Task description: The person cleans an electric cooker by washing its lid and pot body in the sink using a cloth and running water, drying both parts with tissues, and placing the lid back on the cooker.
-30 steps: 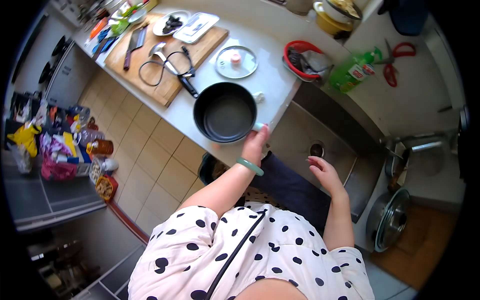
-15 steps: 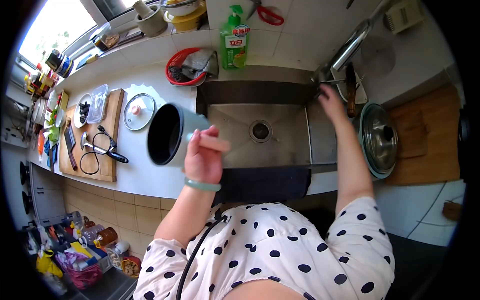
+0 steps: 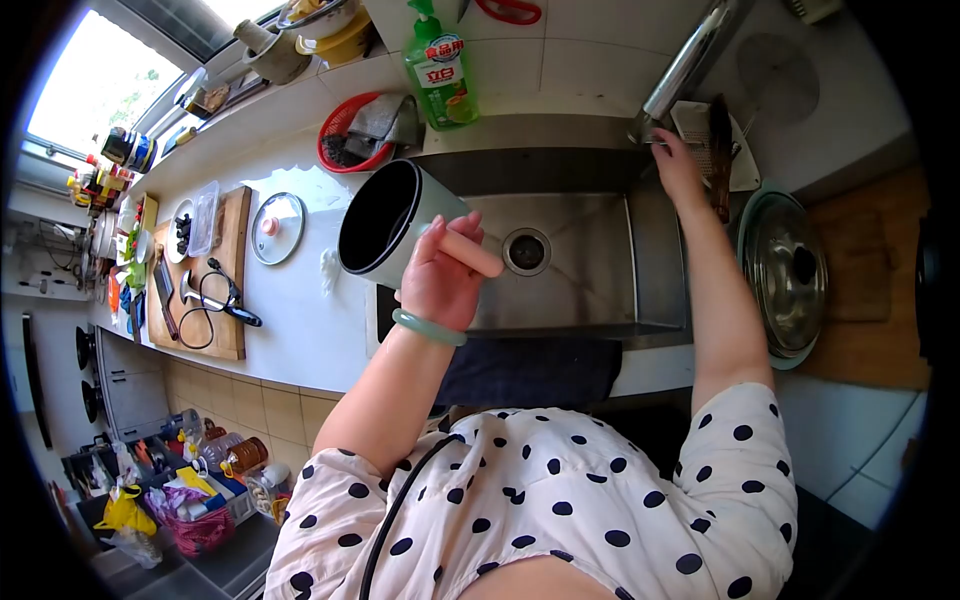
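Note:
My left hand (image 3: 443,268) is closed around a light blue-green saucepan (image 3: 425,205) with a dark inside, its fingers by the pink handle (image 3: 470,250). The pan is tilted, its mouth facing left and up, above the counter and the sink's left edge. At the back right of the sink (image 3: 580,290), my right hand (image 3: 678,165) has its fingers bent against the base of the chrome faucet (image 3: 690,60). The fingertips are partly hidden there. A glass lid (image 3: 278,228) with a pink knob lies on the counter left of the pan.
Behind the sink stand a green soap bottle (image 3: 440,75) and a red basket (image 3: 342,118) with cloths. A cutting board (image 3: 228,335) bears a knife and a corded hand blender (image 3: 215,300). On the right are a white grater (image 3: 692,125) and a glass-lidded pot (image 3: 790,310).
The saucepan has moved right and up with my left hand, nearer the sink. My right hand has moved up against the faucet base. The whole view has shifted a little.

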`<state>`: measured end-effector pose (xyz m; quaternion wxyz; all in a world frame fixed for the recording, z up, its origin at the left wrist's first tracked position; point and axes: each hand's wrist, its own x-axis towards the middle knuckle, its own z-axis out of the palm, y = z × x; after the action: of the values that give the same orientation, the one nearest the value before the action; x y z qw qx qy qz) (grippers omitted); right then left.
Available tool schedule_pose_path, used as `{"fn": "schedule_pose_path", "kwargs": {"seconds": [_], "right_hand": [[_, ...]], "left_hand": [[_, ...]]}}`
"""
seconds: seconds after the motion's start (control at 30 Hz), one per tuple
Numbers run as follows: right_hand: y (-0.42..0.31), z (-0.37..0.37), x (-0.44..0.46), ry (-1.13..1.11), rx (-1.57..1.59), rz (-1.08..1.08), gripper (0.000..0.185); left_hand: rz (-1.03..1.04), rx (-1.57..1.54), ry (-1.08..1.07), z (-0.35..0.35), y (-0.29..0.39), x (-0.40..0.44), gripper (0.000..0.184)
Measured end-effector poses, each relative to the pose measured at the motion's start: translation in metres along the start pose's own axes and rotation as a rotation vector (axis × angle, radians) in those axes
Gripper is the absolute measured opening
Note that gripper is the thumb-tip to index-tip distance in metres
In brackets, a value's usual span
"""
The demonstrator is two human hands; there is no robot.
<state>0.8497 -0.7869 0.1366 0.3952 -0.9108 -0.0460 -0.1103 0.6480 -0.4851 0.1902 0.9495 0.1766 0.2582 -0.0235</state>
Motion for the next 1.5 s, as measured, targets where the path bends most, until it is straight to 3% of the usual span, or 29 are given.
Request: {"fn": "schedule_pose_path", "kwargs": {"seconds": [0.03, 0.07, 0.1, 0.23, 0.33, 0.43, 0.5, 0.53, 0.57, 0.6, 0.67, 0.77, 0.9, 0.97, 1.03, 1.1, 1.17, 1.2, 1.23, 1.3, 1.33, 1.43, 1.5], "right_hand": [[-0.014, 0.013, -0.008, -0.08, 0.706, 0.398, 0.027], [-0.003, 0.024, -0.011, -0.285, 1.312, 0.597, 0.028], [-0.027, 0.03, -0.021, -0.277, 1.632, 0.749, 0.029], [-0.06, 0.048, -0.017, -0.041, 1.83, 0.836, 0.03], [-0.061, 0.038, -0.002, -0.139, 1.928, 0.717, 0.028], [-0.065, 0.014, 0.0, -0.287, 1.656, 0.672, 0.025], [-0.044, 0.005, 0.017, -0.032, 1.014, 0.365, 0.022], [-0.025, -0.002, 0.029, 0.099, 0.37, 0.145, 0.022], [-0.008, -0.009, 0.035, 0.107, -0.211, 0.0, 0.022], [-0.002, -0.017, 0.034, 0.03, -0.561, -0.019, 0.022], [0.01, -0.026, 0.03, -0.151, -0.813, -0.004, 0.022], [0.007, -0.027, 0.025, -0.176, -0.791, -0.022, 0.023], [0.005, 0.021, 0.013, 0.118, -0.062, -0.132, 0.021], [-0.032, 0.037, -0.009, -0.2, 1.139, 0.657, 0.021], [-0.056, 0.048, -0.027, -0.377, 1.665, 0.894, 0.024], [-0.05, 0.078, -0.04, -0.437, 1.766, 0.828, 0.025], [-0.103, 0.08, -0.069, -0.429, 1.622, 0.809, 0.021], [-0.132, 0.086, -0.088, -0.398, 1.441, 0.571, 0.02], [-0.15, 0.089, -0.104, -0.364, 1.249, 0.341, 0.019], [-0.147, 0.089, -0.122, 0.094, 0.318, -0.624, 0.022], [-0.135, 0.08, -0.127, 0.057, 0.339, -0.573, 0.029], [-0.046, 0.068, -0.126, -0.377, -0.16, -0.443, 0.03], [-0.01, 0.088, -0.107, -0.016, 0.666, 0.139, 0.023]], "left_hand": [[0.004, 0.027, 0.022, 0.0, -0.001, 0.002, 0.026], [0.016, 0.045, 0.02, -0.004, -0.003, 0.005, 0.027], [0.022, 0.063, 0.013, -0.008, -0.005, 0.008, 0.028], [0.021, 0.092, 0.072, -0.008, -0.012, 0.015, 0.032], [0.011, 0.098, 0.057, -0.006, -0.016, 0.013, 0.045], [-0.001, 0.082, -0.004, -0.003, -0.014, 0.006, 0.052], [-0.015, 0.08, -0.049, -0.002, -0.012, 0.006, 0.054], [-0.028, 0.083, -0.066, -0.003, -0.011, 0.005, 0.055], [-0.041, 0.089, -0.088, -0.003, -0.011, 0.005, 0.055], [-0.045, 0.101, -0.098, -0.002, -0.011, 0.005, 0.055], [-0.054, 0.123, -0.122, -0.001, -0.013, 0.005, 0.054], [-0.065, 0.107, -0.108, -0.001, -0.014, 0.006, 0.051], [-0.064, 0.1, -0.065, 0.003, -0.019, 0.009, 0.045], [-0.06, 0.105, -0.044, 0.002, -0.023, 0.014, 0.041], [-0.068, 0.109, 0.013, 0.001, -0.027, 0.018, 0.039], [-0.057, 0.119, 0.047, -0.002, -0.035, 0.028, 0.037], [-0.032, 0.13, 0.056, -0.01, -0.049, 0.051, 0.034], [-0.062, 0.104, -0.091, -0.015, -0.055, 0.064, 0.03], [0.083, 0.018, -0.046, 0.019, -0.066, 0.056, 0.028], [-0.076, -0.053, -0.13, 0.016, -0.057, 0.073, 0.031], [-0.158, -0.085, -0.174, 0.014, -0.053, 0.08, 0.033], [-0.037, 0.046, 0.015, 0.013, -0.052, 0.091, 0.033], [0.006, 0.138, 0.009, 0.02, -0.056, 0.091, 0.031]]}}
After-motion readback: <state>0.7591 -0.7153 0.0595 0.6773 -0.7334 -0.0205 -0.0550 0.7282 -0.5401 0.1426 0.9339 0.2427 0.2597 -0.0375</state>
